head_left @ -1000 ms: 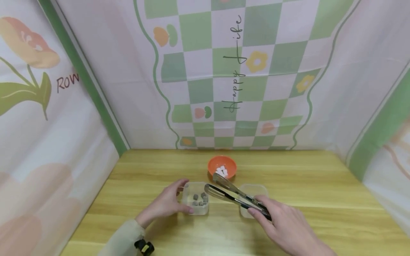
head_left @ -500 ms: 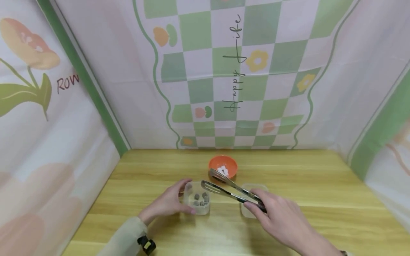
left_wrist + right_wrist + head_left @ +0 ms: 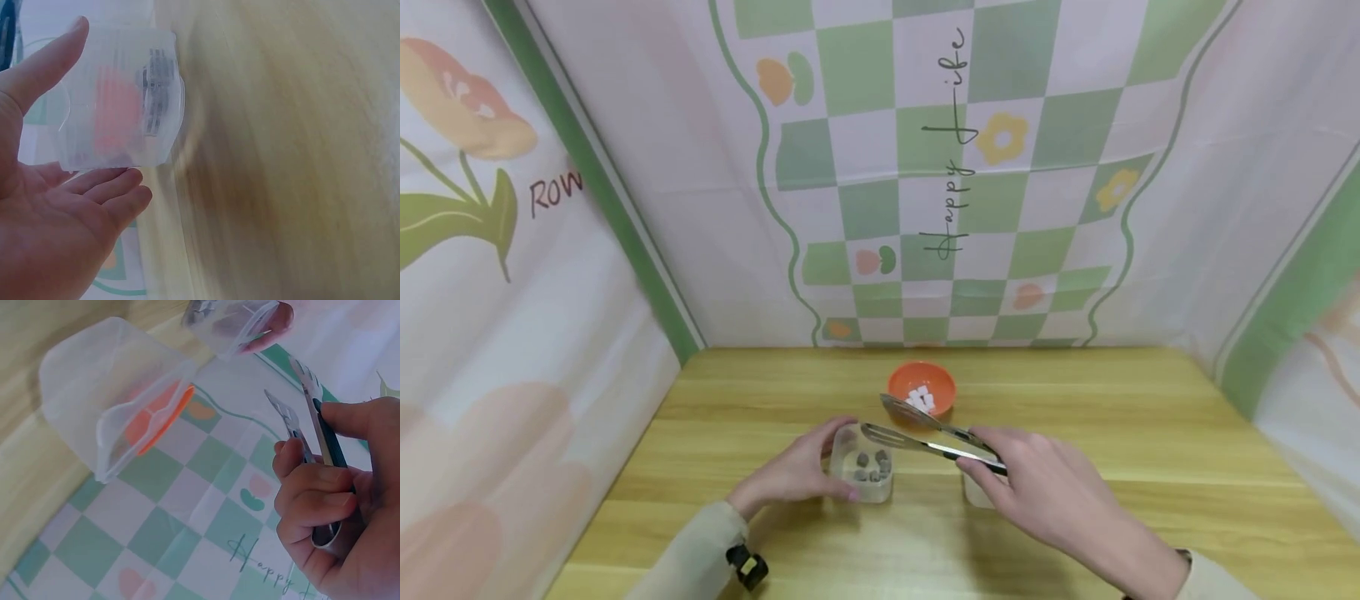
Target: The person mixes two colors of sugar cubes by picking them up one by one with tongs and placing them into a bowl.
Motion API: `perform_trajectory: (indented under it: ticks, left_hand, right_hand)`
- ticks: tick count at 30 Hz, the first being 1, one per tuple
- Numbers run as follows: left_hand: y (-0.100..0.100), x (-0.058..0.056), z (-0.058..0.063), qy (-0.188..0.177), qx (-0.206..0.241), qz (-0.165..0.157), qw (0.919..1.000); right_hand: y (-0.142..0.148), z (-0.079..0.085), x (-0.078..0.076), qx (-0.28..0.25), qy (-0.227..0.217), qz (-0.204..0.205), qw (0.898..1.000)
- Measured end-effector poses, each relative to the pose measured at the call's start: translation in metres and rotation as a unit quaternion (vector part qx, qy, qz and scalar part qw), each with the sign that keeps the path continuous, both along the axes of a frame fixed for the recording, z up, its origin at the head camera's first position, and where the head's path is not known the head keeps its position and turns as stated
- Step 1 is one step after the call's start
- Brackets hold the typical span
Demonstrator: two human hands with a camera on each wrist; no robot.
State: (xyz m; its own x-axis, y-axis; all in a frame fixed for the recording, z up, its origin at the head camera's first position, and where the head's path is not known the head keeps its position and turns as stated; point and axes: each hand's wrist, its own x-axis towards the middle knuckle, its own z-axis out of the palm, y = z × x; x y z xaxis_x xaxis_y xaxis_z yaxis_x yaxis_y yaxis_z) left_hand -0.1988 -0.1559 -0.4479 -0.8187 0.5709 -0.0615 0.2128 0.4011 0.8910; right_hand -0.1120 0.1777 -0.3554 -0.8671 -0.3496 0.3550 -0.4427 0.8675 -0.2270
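My left hand [image 3: 801, 468] holds a clear plastic container [image 3: 846, 487], thumb on its near side and fingers at its far side. Several small grey cubes [image 3: 874, 467] lie inside; through the wall they show as a dark patch in the left wrist view. With my right hand [image 3: 1052, 487] I grip metal tongs [image 3: 917, 433] with dark handles. Their two arms stand apart, tips over the left container's right rim and near the orange bowl. Nothing shows between the tips. In the right wrist view, fingers [image 3: 312, 494] wrap the handles and the thumb presses the outer arm.
Behind the containers stands an orange bowl [image 3: 901, 382] with several white cubes [image 3: 921, 398]. A second clear container [image 3: 106, 381] is on the right, mostly hidden below my right hand in the head view. The wooden table [image 3: 760, 375] ends at a printed cloth backdrop [image 3: 737, 292].
My right hand has moved left and slightly up with the tongs, bringing their tips from beside the left container to over its rim. The left hand and its container have barely shifted.
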Motion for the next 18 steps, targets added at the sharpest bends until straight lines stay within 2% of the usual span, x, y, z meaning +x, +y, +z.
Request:
perform_trajectory:
  ticks: [11,18]
  left_hand:
    - [0.0,-0.002,-0.003,-0.004,0.019,-0.005,0.9998]
    - [0.001,-0.002,-0.004,0.004,0.013,0.002,0.9999]
  right_hand:
    - [-0.014,0.006,-0.012,0.037,-0.007,0.015,0.999]
    - [-0.021,0.01,-0.016,0.062,-0.036,0.014,0.997]
